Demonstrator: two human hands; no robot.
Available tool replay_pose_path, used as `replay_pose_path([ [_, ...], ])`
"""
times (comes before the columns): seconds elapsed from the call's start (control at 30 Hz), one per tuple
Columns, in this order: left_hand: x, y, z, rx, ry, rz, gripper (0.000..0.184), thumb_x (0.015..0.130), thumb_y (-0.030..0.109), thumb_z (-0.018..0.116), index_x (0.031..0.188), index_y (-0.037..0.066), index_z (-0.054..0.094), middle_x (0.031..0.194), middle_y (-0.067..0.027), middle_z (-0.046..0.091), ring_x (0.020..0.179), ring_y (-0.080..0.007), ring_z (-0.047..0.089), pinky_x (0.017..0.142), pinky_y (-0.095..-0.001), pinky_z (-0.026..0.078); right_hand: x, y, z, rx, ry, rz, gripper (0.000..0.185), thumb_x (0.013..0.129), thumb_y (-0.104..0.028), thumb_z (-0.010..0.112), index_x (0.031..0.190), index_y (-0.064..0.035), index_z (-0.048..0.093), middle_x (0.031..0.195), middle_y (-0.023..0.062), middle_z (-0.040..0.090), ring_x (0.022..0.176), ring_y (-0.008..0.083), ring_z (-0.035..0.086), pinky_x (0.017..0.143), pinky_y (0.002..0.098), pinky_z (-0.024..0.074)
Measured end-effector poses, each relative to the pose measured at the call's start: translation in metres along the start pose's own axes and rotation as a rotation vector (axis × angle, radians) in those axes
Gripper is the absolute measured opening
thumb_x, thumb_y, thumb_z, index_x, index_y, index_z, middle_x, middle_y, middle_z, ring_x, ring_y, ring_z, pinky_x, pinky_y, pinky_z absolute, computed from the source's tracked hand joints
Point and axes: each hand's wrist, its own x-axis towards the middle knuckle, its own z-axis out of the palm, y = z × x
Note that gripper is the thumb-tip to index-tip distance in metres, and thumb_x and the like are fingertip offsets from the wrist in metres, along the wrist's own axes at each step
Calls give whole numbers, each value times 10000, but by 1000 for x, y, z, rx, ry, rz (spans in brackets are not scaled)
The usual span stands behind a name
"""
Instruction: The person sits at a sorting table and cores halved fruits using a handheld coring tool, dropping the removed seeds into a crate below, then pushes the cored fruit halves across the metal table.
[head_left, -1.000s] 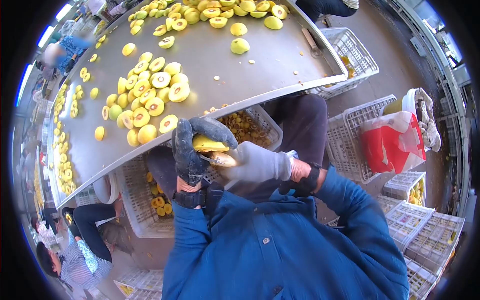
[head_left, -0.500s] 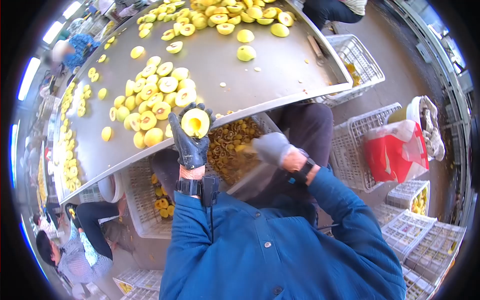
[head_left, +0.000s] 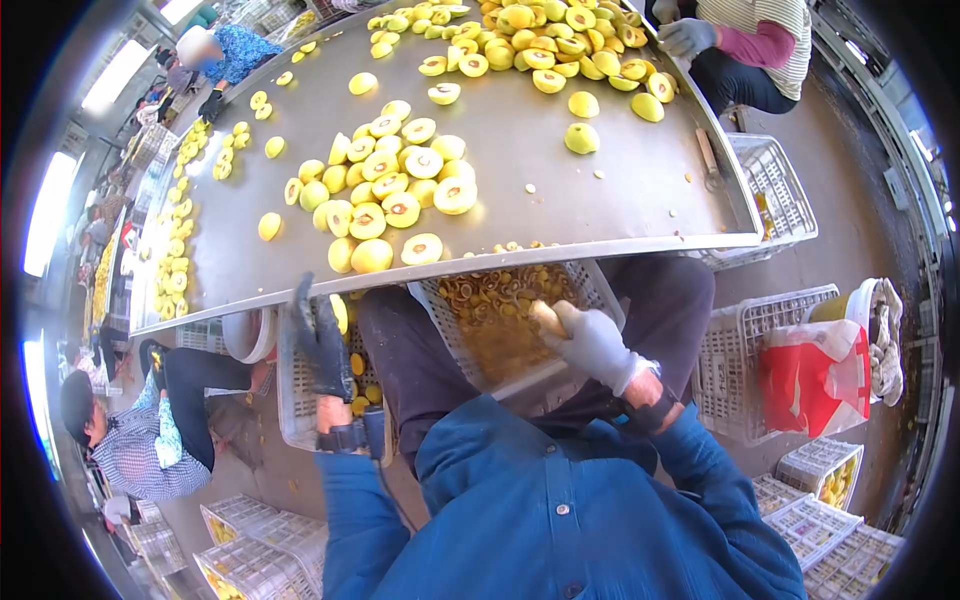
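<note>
left grip (head_left: 322, 342) spread beside yellow fruit (head_left: 340, 314), right grip (head_left: 588, 345) closed around wooden handle (head_left: 546, 318)

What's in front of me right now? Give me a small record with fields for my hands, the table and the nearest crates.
Left hand: dark-gloved, over the left crate; yellow fruit piece beside it, grip unclear
Right hand: grey-gloved, closed around a tan handle; no blade visible
Table: metal, with piles of cut fruit and a wooden-handled tool near the right edge
Middle crate: small yellow-brown pieces
Left crate: yellow pieces
</note>
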Motion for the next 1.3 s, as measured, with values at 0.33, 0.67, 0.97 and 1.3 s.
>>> replay_pose_path([
  [0.33,58,-25,135,415,-921,-32,674,852,518,630,1369,103,508,1206,-225,626,1119,-371,612,948,-476,481,-10,0,19,-23,-126,21,263,845,-315,703,898,-100,561,694,203,615,685,421,629,597,502,479],
  [0.67,51,59,89,-55,-610,399,820,750,172,800,1453,34,400,1345,-212,493,1215,-402,505,1033,-462,436,65,-62,5,769,204,131,460,879,-246,712,1234,12,573,932,134,691,839,197,664,769,323,520],
  [0.97,-5,140,69,-771,-350,-149,651,921,261,657,1452,-9,393,1392,-188,503,1227,-299,541,1041,-396,454,51,-120,-18,1362,31,363,483,918,-230,693,1268,66,541,1028,44,645,915,88,583,785,267,503],
  [1.3,-12,173,67,-768,-249,-315,519,1041,322,460,1417,-34,431,1261,-155,595,1073,-249,617,953,-380,518,1,-106,-18,20,301,-187,245,905,-260,689,979,-91,529,620,100,629,570,310,662,501,397,508],
])
